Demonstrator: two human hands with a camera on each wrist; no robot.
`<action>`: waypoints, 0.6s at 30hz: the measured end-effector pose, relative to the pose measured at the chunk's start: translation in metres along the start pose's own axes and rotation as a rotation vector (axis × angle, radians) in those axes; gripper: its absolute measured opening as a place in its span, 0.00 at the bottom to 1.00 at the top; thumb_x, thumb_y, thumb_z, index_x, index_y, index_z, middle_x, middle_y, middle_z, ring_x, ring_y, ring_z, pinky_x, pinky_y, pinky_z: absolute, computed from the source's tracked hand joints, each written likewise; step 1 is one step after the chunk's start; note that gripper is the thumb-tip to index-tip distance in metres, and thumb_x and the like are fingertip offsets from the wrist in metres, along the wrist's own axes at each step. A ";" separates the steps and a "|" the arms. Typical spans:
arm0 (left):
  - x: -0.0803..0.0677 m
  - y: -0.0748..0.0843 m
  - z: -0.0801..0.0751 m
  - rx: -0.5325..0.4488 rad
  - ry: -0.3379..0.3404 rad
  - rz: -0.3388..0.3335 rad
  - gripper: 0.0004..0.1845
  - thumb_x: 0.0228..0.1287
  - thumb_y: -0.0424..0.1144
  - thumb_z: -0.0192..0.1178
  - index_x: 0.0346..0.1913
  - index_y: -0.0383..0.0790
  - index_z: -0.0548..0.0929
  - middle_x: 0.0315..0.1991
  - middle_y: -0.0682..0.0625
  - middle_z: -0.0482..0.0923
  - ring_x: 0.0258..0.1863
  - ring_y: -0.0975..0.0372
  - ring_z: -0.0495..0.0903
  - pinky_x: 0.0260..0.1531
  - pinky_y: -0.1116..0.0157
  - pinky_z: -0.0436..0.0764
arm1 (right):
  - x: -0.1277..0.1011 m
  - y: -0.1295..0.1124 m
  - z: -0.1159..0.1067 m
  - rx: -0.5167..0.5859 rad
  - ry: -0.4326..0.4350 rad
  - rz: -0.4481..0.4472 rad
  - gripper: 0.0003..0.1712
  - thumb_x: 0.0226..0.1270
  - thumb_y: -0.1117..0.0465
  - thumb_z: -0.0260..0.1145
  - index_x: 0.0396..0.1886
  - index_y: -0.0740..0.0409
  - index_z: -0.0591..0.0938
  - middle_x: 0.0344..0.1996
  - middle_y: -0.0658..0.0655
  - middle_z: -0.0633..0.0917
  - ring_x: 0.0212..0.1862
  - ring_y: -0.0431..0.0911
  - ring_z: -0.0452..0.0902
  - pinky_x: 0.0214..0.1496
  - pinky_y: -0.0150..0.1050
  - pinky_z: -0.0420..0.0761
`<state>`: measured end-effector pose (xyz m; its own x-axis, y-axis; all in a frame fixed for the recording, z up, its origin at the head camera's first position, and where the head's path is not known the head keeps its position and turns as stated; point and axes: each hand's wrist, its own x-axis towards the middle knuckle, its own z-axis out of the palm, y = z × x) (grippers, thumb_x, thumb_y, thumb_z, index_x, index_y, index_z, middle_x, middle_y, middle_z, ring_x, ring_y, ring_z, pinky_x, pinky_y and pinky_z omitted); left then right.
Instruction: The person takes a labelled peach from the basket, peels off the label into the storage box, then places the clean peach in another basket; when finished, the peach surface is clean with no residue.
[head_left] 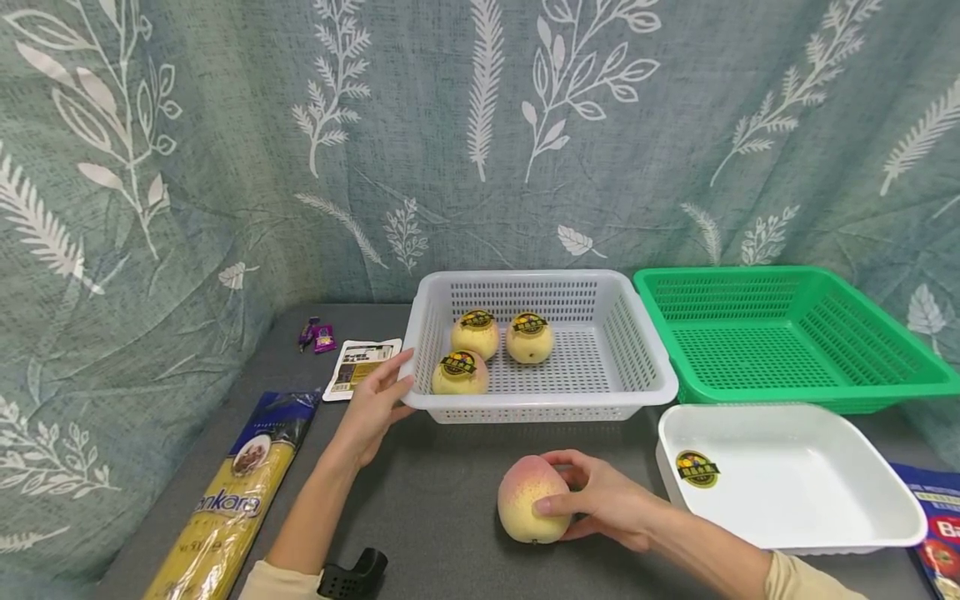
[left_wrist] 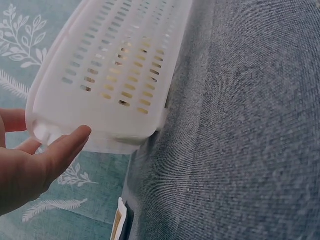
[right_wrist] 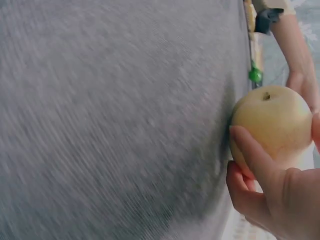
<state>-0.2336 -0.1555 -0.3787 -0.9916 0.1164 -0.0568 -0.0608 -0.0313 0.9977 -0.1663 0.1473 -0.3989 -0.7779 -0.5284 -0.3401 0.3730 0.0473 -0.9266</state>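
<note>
Peach [head_left: 533,500] sits on the grey bench [head_left: 442,500], just in front of the white basket [head_left: 648,387], with the right hand [head_left: 603,500] wrapped round its right side, thumb across the front and fingers curled behind. Judging by the three stickered fruits [head_left: 475,333] already lying in that basket, this looks like the pick-up stage: the fruit is gripped but has not left the bench. A next move would call for a lift high enough to clear the front rim and a gentle set-down on the free mesh to the right of the other fruits, since soft fruit bruises easily.

The right forearm comes in low from the lower right, wrist nearly level with the bench; the right wrist view shows the fingers [right_wrist: 255,160] cupping the peach from below. The left hand [head_left: 372,400] reaches forward from the lower left, fingers straight and relaxed, holding nothing, its fingertips touching the basket's front left corner as if to steady it. A white tray [head_left: 885,517] and a green basket [head_left: 885,367] stand to the right.
</note>
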 end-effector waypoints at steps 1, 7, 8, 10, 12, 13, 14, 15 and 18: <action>0.000 0.000 0.000 -0.004 0.000 0.000 0.26 0.75 0.30 0.40 0.73 0.34 0.54 0.73 0.39 0.51 0.67 0.48 0.58 0.59 0.49 0.67 | -0.001 -0.002 -0.002 -0.003 -0.003 -0.007 0.41 0.58 0.62 0.71 0.66 0.68 0.61 0.53 0.65 0.72 0.44 0.52 0.77 0.42 0.51 0.81; 0.001 -0.001 0.000 -0.010 0.003 0.002 0.26 0.75 0.30 0.40 0.73 0.34 0.54 0.72 0.38 0.53 0.66 0.49 0.59 0.58 0.52 0.70 | -0.022 -0.045 -0.030 -0.035 -0.043 -0.088 0.42 0.59 0.66 0.69 0.68 0.69 0.57 0.54 0.67 0.69 0.46 0.55 0.77 0.47 0.54 0.79; 0.000 -0.001 0.000 -0.009 0.002 0.001 0.26 0.75 0.30 0.40 0.73 0.34 0.54 0.72 0.38 0.53 0.66 0.49 0.59 0.58 0.52 0.70 | -0.027 -0.056 -0.037 -0.047 -0.043 -0.109 0.43 0.60 0.67 0.68 0.69 0.70 0.56 0.55 0.68 0.68 0.47 0.56 0.76 0.48 0.54 0.78; 0.000 0.000 0.001 -0.009 0.001 0.001 0.26 0.75 0.30 0.40 0.73 0.34 0.54 0.72 0.38 0.52 0.66 0.49 0.59 0.58 0.51 0.69 | -0.036 -0.079 -0.054 -0.087 -0.017 -0.147 0.43 0.61 0.68 0.67 0.70 0.70 0.53 0.58 0.69 0.64 0.49 0.56 0.75 0.49 0.55 0.78; -0.001 0.001 0.001 -0.011 0.000 0.000 0.26 0.75 0.30 0.40 0.74 0.34 0.53 0.72 0.38 0.52 0.67 0.49 0.59 0.59 0.51 0.68 | -0.042 -0.102 -0.074 -0.135 0.032 -0.168 0.42 0.63 0.69 0.65 0.70 0.68 0.53 0.60 0.68 0.61 0.51 0.56 0.74 0.50 0.55 0.77; -0.001 0.001 0.001 -0.011 -0.001 0.000 0.26 0.75 0.30 0.40 0.74 0.34 0.53 0.72 0.38 0.52 0.67 0.49 0.59 0.59 0.51 0.68 | -0.045 -0.112 -0.086 -0.162 0.057 -0.177 0.40 0.64 0.68 0.64 0.70 0.67 0.53 0.61 0.66 0.61 0.52 0.55 0.74 0.50 0.55 0.77; -0.001 0.001 0.001 -0.012 -0.001 -0.001 0.26 0.75 0.30 0.40 0.74 0.34 0.53 0.72 0.38 0.52 0.67 0.49 0.59 0.59 0.51 0.68 | -0.047 -0.121 -0.098 -0.183 0.084 -0.183 0.39 0.65 0.68 0.63 0.70 0.65 0.53 0.62 0.65 0.60 0.53 0.54 0.73 0.51 0.55 0.77; -0.001 0.001 0.000 -0.013 -0.002 -0.001 0.26 0.75 0.30 0.40 0.74 0.34 0.53 0.72 0.38 0.52 0.67 0.49 0.59 0.59 0.51 0.69 | -0.048 -0.129 -0.111 -0.204 0.112 -0.184 0.38 0.67 0.67 0.62 0.71 0.64 0.53 0.62 0.64 0.60 0.53 0.52 0.73 0.51 0.55 0.77; -0.001 0.001 0.001 -0.018 -0.005 -0.002 0.26 0.76 0.30 0.40 0.74 0.34 0.53 0.72 0.38 0.52 0.67 0.49 0.59 0.58 0.52 0.69 | -0.050 -0.146 -0.149 -0.236 0.193 -0.162 0.38 0.71 0.64 0.58 0.73 0.60 0.49 0.63 0.62 0.58 0.52 0.46 0.74 0.53 0.55 0.75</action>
<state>-0.2329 -0.1549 -0.3781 -0.9909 0.1216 -0.0585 -0.0649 -0.0494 0.9967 -0.2568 0.2932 -0.2703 -0.9073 -0.3760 -0.1883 0.1266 0.1827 -0.9750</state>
